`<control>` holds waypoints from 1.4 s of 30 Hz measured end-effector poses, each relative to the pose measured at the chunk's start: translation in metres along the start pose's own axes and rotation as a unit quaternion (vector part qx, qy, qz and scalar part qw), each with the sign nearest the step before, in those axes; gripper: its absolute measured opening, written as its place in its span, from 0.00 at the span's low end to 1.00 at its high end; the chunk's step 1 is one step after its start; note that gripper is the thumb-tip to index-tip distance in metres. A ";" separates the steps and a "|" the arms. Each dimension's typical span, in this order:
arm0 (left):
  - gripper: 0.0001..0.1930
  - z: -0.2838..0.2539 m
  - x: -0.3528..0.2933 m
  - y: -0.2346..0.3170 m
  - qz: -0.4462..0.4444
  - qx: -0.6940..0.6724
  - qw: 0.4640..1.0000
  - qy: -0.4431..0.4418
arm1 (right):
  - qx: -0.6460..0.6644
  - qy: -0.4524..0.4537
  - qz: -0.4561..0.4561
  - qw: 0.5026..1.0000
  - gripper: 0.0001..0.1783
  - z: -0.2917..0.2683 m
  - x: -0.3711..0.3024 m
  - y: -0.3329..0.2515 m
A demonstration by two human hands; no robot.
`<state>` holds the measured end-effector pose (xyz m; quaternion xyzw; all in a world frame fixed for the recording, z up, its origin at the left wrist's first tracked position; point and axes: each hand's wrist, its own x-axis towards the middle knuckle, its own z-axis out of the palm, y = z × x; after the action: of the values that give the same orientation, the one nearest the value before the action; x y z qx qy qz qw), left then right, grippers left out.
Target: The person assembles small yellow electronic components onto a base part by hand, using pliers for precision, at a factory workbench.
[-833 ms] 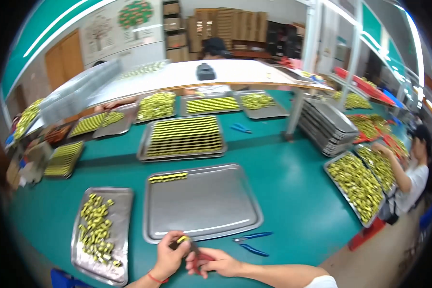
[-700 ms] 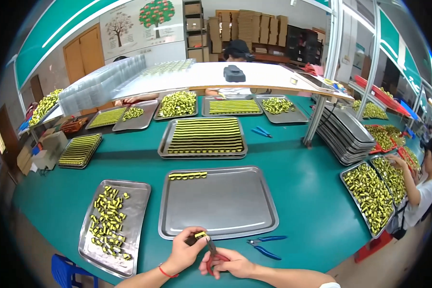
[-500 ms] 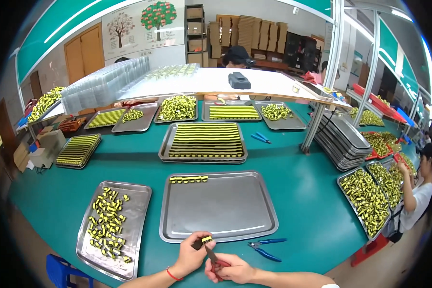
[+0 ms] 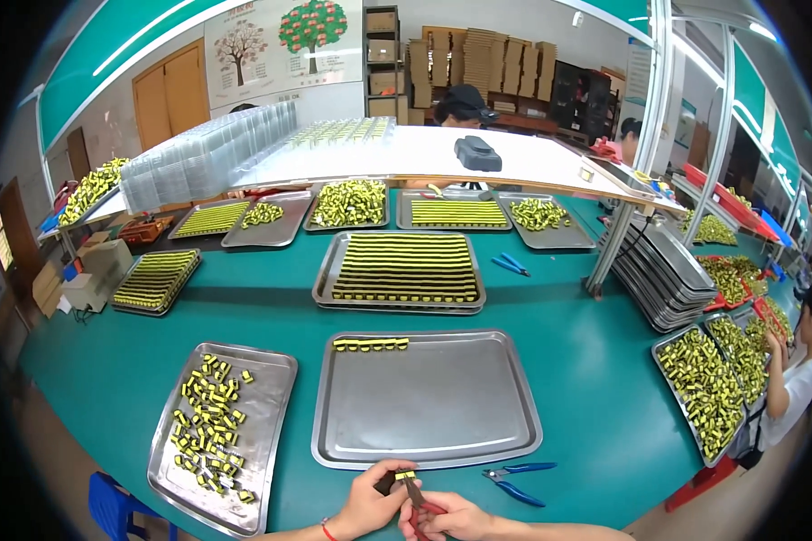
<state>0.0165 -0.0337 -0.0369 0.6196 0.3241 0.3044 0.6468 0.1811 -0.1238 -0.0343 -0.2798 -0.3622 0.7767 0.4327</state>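
Near the front edge of the table, my left hand [image 4: 368, 507] pinches a small yellow-and-black component [image 4: 406, 474] between thumb and fingers. My right hand [image 4: 460, 518] is closed around red-handled pliers [image 4: 415, 496], whose dark jaws point up at the component and meet its lower side. Whether the jaws grip it is too small to tell. Just beyond my hands lies a metal tray [image 4: 433, 406] with a short row of like components [image 4: 370, 344] along its far left edge. Left of it, another metal tray [image 4: 266, 424] holds loose components [image 4: 209, 424].
Blue-handled cutters [image 4: 520, 485] lie right of my hands; another blue pair [image 4: 511, 263] lies farther back. A tray with packed rows [image 4: 406, 266] stands beyond the front tray. Stacked trays [image 4: 663, 275] and a metal post [image 4: 610, 252] are at right. Someone in white [image 4: 789, 388] works there.
The whole view has shifted, so the table things appear farther right and slightly lower. My hands still hold the component and the pliers close together.
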 end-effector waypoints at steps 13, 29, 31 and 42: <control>0.14 0.003 -0.002 0.002 0.027 -0.020 0.999 0.006 | 0.026 0.023 -0.023 0.999 0.22 0.016 -0.005 0.005; 0.16 -0.005 0.005 0.028 0.184 0.090 0.977 0.060 | 0.162 -0.059 -0.012 0.985 0.25 0.002 -0.006 0.001; 0.17 -0.009 0.004 0.022 0.200 0.106 0.971 0.072 | 0.148 -0.057 0.004 0.987 0.24 0.005 -0.004 -0.002; 0.19 -0.005 -0.003 0.022 0.257 0.157 0.950 0.085 | 0.170 -0.039 0.049 0.983 0.22 0.009 -0.008 -0.001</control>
<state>0.0110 -0.0316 -0.0151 0.7475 0.2514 0.4568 0.4117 0.1789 -0.1336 -0.0279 -0.1887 -0.2276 0.8574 0.4212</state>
